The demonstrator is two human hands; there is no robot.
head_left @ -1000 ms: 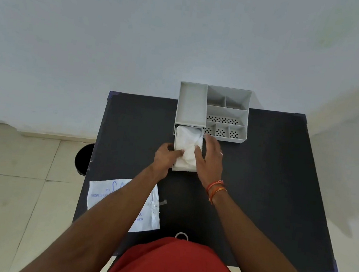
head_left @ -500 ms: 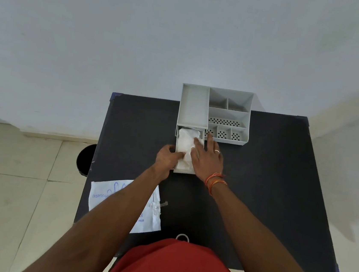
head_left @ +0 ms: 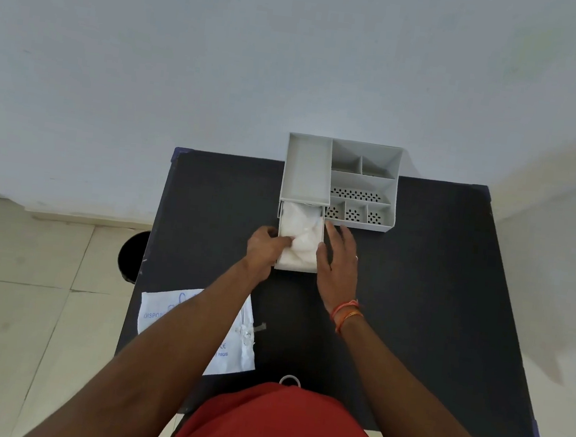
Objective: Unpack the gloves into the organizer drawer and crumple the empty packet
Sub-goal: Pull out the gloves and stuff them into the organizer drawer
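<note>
So both hands are at the pulled-out drawer [head_left: 300,241] of the grey organizer [head_left: 362,187], which sits at the far edge of the black table [head_left: 431,306]. The left hand [head_left: 266,248] is on the drawer's left side, fingers curled loosely with the tips reaching over the wall onto the white gloves [head_left: 300,236] bunched up inside. I can't tell if it's actually pinching them or just pressing. The right hand [head_left: 337,260] is flat and fairly open, fingers spread a bit, lying along the drawer's right wall with the thumb at the rim, holding nothing.

The gloves fill the drawer pretty much wall to wall. The packet [head_left: 235,349] lies flat at the near left corner of the table (partly under the left forearm, and its left edge hangs past the table edge). Plenty of bare tabletop to the right of the drawer and between the drawer and the packet. A black bin [head_left: 133,254] sits on the floor just off the table's left edge
</note>
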